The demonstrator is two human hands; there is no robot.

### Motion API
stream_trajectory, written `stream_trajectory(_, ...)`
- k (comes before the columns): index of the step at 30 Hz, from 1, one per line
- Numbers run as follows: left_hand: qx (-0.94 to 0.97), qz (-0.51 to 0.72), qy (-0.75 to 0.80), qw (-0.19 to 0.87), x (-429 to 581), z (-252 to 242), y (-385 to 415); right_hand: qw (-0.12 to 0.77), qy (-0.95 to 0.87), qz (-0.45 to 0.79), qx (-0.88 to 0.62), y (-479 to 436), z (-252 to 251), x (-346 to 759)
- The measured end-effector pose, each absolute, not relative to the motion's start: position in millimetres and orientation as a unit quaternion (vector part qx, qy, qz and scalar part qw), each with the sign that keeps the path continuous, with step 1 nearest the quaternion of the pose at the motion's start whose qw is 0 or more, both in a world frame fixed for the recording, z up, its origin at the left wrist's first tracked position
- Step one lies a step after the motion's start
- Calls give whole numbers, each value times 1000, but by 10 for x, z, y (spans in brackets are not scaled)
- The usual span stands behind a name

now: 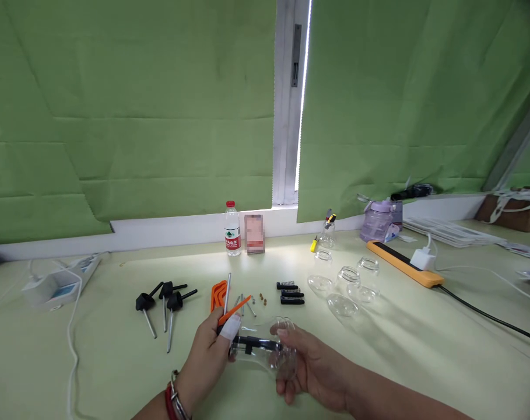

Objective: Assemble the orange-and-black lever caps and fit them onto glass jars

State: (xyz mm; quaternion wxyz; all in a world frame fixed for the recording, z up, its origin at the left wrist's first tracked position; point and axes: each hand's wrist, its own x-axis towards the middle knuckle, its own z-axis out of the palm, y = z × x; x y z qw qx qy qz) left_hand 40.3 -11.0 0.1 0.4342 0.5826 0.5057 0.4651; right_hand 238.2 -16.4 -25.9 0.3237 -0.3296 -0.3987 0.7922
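Observation:
A clear bottle (262,364), lying on its side between my hands, has a black tube (258,343) inside it. My left hand (206,353) is closed round its narrow left end, the thumb wrapped in white. From that same hand stick up a metal rod (228,294) and an orange strip (235,310); how they join the bottle is hidden by my fingers. My right hand (319,367) grips the wide right end. Just beyond lie orange bent parts (218,291), small screws (251,309), brass-coloured bits (263,298) and three black tubes with springs (291,293).
Three black-headed parts with metal rods (169,324) lie to the left. Several clear bottles (347,280) stand at right. A water bottle (233,233), a purple jug (381,221) and an orange power strip (404,263) are farther back. A white cable (72,344) runs along the left.

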Motion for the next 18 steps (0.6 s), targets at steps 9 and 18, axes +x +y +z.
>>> stream_trajectory(9,491,409,563,524,423,55,-33,369,-884,134,-253,-144,-227,2576)
stream_trajectory(18,549,473,528,442,356,67,-69,350,-607,647,-301,-92,-181,2519)
